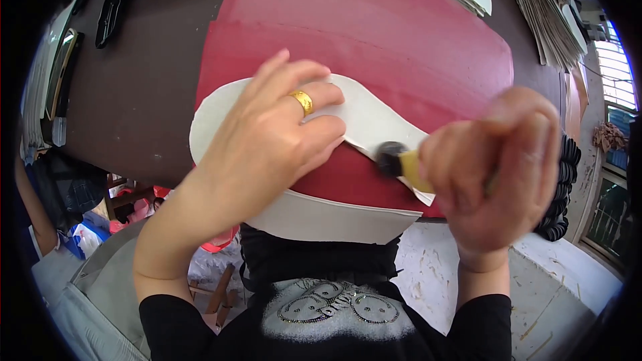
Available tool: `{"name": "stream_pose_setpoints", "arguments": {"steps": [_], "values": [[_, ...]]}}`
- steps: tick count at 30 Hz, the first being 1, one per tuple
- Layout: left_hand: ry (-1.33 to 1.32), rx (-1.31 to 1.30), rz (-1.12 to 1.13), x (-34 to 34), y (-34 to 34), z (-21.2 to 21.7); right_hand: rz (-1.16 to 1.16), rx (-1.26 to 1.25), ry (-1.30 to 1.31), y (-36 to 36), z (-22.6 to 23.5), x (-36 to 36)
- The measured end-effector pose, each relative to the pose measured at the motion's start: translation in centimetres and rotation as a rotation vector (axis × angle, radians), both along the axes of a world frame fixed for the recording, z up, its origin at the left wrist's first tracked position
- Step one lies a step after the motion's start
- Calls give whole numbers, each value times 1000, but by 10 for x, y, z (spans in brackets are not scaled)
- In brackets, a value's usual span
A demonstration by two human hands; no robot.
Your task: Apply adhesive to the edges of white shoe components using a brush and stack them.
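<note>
A curved off-white piece of leather-like sheet [368, 108] lies across a red mat, its near edge turned up in a narrow strip. My left hand [281, 120], with a gold ring on one finger, bears on this piece. Its thumb and forefinger close together at the edge, while the outer fingers are raised and slightly blurred. My right hand [495, 167] is wrapped round the yellow handle of a small hammer [391, 159]. The hammer's black rounded head is at the turned edge, right of my left fingertips; motion blur hides whether it touches.
The red mat [361, 20] lies on a dark brown table [147, 107]. Stacks of pale cut pieces [545, 20] stand at the far right and far middle. A black tray-like object [111, 16] lies at the far left. Black coiled bands [565, 190] hang beyond my right hand.
</note>
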State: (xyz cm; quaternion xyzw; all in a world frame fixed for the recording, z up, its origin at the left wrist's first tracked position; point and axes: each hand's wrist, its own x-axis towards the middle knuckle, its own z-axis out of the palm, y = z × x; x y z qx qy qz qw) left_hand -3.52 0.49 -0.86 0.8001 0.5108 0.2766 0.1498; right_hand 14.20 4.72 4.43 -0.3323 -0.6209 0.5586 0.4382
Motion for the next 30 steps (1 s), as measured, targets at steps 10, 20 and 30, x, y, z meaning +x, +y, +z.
{"name": "stream_pose_setpoints", "arguments": {"steps": [10,20,30], "values": [[13,23,142,-12,-5,-4,309,121,53,28,-11,0],[-37,152,226,-16,-9,-16,243,173,17,32,-11,-26],[-130,136,319,-14,-17,-13,138,200,-115,21,0,-58]]}}
